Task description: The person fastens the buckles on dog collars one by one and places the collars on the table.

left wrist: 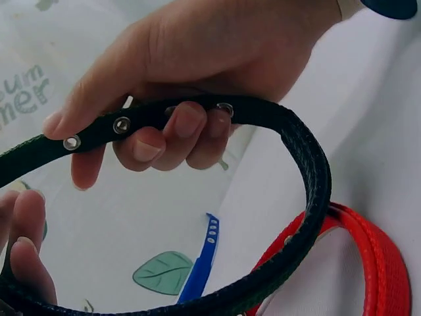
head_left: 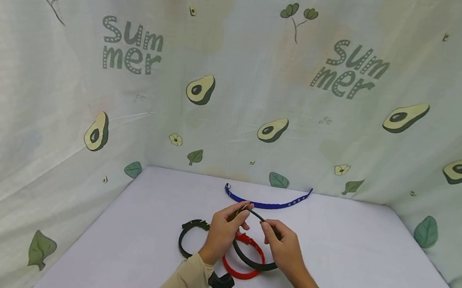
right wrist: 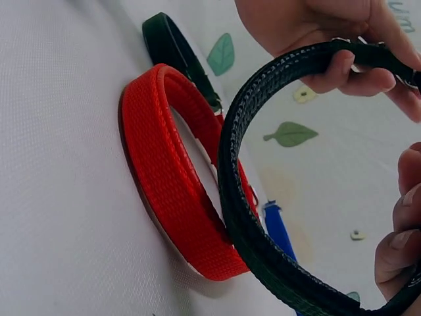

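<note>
Both hands hold a dark green dog collar (head_left: 250, 260) above the table, its strap bent into a loop. My left hand (head_left: 220, 234) pinches the end with metal eyelets; in the left wrist view the left hand's (left wrist: 197, 66) thumb lies on the strap (left wrist: 312, 164) and the fingers curl beneath. With thumb and fingers, my right hand (head_left: 285, 250) pinches the strap's other side; only its fingertips (right wrist: 401, 240) show in the right wrist view. Whether the buckle is fastened is hidden by the fingers. Behind the loop lies a red collar (head_left: 238, 274), closed in a ring.
A second dark collar (head_left: 181, 242) lies in a ring left of the left hand. Farther back, a blue collar (head_left: 266, 206) lies stretched out near the table's (head_left: 141, 228) rear edge. Printed cloth (head_left: 241, 46) hangs behind and at the sides.
</note>
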A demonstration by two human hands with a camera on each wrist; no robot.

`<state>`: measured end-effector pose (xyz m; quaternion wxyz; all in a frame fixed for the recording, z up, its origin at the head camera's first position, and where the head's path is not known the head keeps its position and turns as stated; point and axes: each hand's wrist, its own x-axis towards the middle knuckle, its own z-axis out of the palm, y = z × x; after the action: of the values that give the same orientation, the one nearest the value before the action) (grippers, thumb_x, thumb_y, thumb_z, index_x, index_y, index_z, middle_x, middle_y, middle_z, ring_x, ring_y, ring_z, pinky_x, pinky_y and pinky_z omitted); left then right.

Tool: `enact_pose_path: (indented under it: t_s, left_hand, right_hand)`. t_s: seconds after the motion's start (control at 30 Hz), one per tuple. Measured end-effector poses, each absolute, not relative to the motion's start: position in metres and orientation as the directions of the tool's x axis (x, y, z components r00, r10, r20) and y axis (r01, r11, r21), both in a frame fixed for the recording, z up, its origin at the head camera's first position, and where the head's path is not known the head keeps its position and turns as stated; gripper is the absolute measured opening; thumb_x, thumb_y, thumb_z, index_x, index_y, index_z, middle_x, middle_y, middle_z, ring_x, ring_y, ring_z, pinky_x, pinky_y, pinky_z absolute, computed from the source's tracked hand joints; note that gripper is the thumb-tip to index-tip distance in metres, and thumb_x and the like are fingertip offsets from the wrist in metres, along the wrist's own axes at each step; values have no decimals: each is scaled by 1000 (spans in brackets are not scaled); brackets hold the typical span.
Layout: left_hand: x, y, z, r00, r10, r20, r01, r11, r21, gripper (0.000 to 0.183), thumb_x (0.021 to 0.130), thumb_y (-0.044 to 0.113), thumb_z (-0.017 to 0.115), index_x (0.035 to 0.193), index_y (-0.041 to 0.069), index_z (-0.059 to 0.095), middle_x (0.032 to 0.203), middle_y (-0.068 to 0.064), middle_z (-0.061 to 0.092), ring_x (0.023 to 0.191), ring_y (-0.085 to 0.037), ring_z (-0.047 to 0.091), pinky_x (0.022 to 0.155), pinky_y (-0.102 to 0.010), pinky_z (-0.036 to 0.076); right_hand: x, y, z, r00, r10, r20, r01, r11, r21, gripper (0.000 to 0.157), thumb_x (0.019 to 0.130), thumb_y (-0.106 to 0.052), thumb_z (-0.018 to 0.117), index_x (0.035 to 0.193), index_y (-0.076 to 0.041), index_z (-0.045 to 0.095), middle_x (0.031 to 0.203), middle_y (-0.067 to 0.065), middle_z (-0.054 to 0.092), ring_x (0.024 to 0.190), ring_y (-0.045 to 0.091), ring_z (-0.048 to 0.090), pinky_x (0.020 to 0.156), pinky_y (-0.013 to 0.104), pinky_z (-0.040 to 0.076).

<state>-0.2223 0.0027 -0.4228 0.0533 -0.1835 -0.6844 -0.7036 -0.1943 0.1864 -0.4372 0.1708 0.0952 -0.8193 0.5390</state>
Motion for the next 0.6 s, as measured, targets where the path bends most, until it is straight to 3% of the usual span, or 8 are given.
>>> enact_pose_path:
  t_s: [0.23, 0.47, 0.6]
  left_hand:
    - [-223, 5, -421, -918, 199, 344, 332, -92, 939, 34, 106, 35, 51, 132, 18, 66, 120, 1, 70, 82, -22, 66, 65, -26, 52]
    - [-221, 3, -421, -929, 192, 316, 305, -82, 949, 32, 103, 29, 60, 131, 16, 64, 120, 1, 71, 81, -22, 67, 67, -33, 56]
    - [-220, 4, -419, -931, 202, 302, 284, -114, 952, 32, 100, 28, 65, 127, 11, 62, 117, -1, 72, 81, -23, 67, 65, -28, 54]
  right_hand:
    - [-195, 187, -433, -907, 76, 414, -360, 369, -857, 19, 97, -31, 68, 100, -12, 72, 72, 1, 59, 64, 17, 52, 51, 27, 42]
    - [-192, 184, -433, -922, 74, 381, -328, 376, -867, 16, 95, -27, 72, 101, -12, 72, 74, 0, 59, 65, 16, 53, 51, 26, 44]
    - [-190, 183, -431, -927, 45, 373, -334, 358, -872, 16, 95, -28, 72, 101, -14, 72, 75, 2, 59, 64, 17, 54, 52, 26, 45]
